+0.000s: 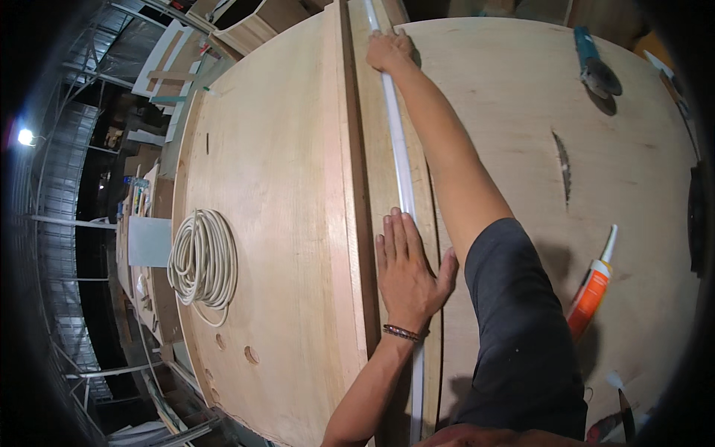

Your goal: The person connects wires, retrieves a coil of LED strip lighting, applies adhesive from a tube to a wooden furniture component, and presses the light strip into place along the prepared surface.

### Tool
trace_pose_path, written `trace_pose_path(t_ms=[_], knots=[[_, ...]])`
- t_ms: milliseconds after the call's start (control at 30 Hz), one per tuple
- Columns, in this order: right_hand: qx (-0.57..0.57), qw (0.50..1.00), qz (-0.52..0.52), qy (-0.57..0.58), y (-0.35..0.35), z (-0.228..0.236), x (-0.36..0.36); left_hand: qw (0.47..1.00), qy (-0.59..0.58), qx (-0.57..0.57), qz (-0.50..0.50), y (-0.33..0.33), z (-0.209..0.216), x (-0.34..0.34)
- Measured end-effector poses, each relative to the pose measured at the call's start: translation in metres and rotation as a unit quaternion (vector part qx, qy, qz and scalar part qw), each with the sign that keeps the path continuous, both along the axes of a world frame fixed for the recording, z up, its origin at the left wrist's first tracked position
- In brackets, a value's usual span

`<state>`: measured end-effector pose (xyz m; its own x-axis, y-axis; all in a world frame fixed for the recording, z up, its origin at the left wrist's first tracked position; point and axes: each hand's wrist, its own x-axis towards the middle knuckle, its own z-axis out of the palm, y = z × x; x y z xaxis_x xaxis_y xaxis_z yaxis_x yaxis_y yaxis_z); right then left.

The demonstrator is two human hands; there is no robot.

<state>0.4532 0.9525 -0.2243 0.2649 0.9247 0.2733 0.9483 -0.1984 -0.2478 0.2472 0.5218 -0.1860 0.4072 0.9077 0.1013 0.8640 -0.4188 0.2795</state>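
A long white strip [398,149], like a narrow plastic channel, runs lengthwise along a wooden board [426,246]. My left hand [406,287], with a dark beaded bracelet at its wrist, lies flat over the strip, fingers stretched forward and thumb out to the right. Farther off, my right hand [389,51] reaches along the same strip. Its fingers bend round the strip near the far end, and their tips are partly hidden. Just left of the strip rises a wooden ledge [344,179], parallel to it.
A coiled pale hose or cable [202,261] rests on the plywood at left, near some round holes [252,354]. On the right lie an angle grinder [592,63], an orange sealant tube with a nozzle [590,294] and a thin dark blade-like piece [563,167].
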Motion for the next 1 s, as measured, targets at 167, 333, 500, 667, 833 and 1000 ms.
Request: trace_pose_path(t_ms=[167, 333, 500, 667, 833, 1000], knots=[[-0.102, 0.994, 0.003, -0.026, 0.020, 0.003, 0.001, 1.000, 0.008, -0.008, 0.002, 0.001, -0.007, -0.002], [-0.006, 0.999, 0.032, -0.017, 0.012, 0.000, 0.024, 1.000, 0.019, -0.005, -0.001, 0.003, -0.001, 0.003], [-0.070, 0.997, 0.035, -0.016, -0.021, 0.026, -0.003, 1.000, 0.005, 0.007, 0.009, -0.001, -0.001, -0.002], [-0.043, 0.997, -0.003, 0.058, -0.070, 0.040, -0.019, 0.999, -0.011, 0.032, 0.011, 0.002, -0.004, 0.000], [0.001, 0.999, 0.040, -0.033, -0.110, 0.010, -0.040, 0.998, -0.031, 0.058, 0.015, -0.002, -0.001, 0.004], [-0.045, 0.992, 0.067, -0.102, -0.196, 0.002, -0.083, 0.995, -0.042, 0.081, 0.028, -0.004, -0.004, 0.002]])
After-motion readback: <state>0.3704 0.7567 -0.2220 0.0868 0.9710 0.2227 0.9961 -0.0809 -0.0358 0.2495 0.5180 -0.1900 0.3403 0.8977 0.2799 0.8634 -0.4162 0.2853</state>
